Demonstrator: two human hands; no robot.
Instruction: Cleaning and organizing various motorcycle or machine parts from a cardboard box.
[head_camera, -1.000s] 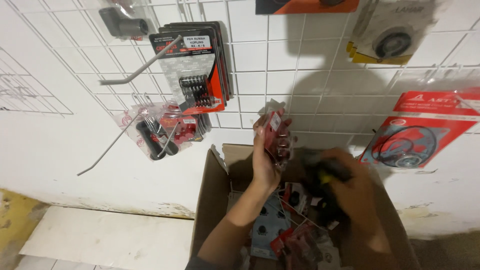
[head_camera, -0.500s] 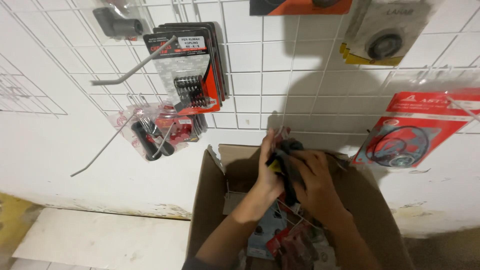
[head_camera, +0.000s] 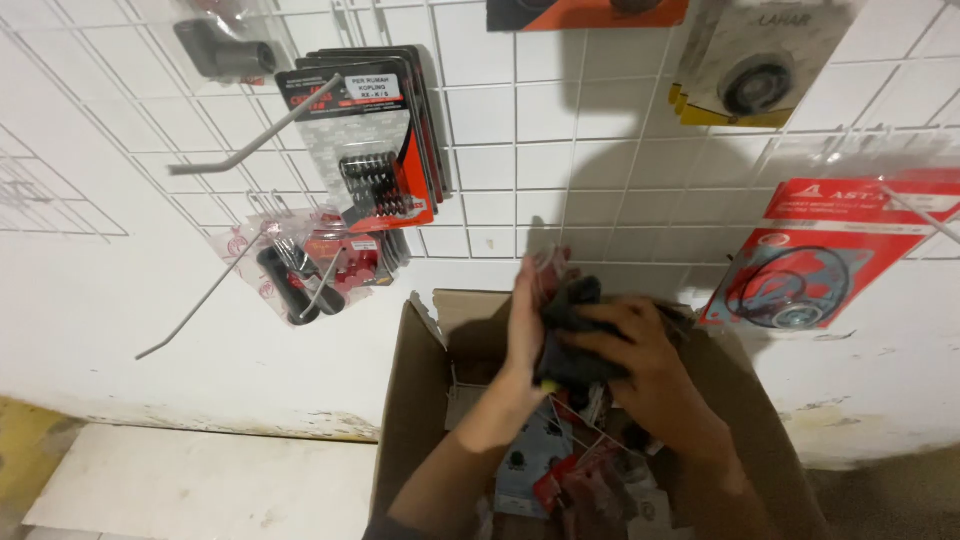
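Both hands met at frame centre above an open cardboard box (head_camera: 420, 400): the left hand (head_camera: 528, 318) and right hand (head_camera: 640, 360) together clasped a dark bundle of packets (head_camera: 575, 335), blurred, contents not readable. More red and grey packets (head_camera: 560, 480) lay loose inside the box, below the forearms. Behind, a white wire grid (head_camera: 520, 130) on the wall carried a spring pack on black-and-red card (head_camera: 375, 160) at upper left, clear bags with black grips (head_camera: 300, 270) just under it, a bare hook (head_camera: 200, 300) at left, and a red gasket pack (head_camera: 820, 260) at right.
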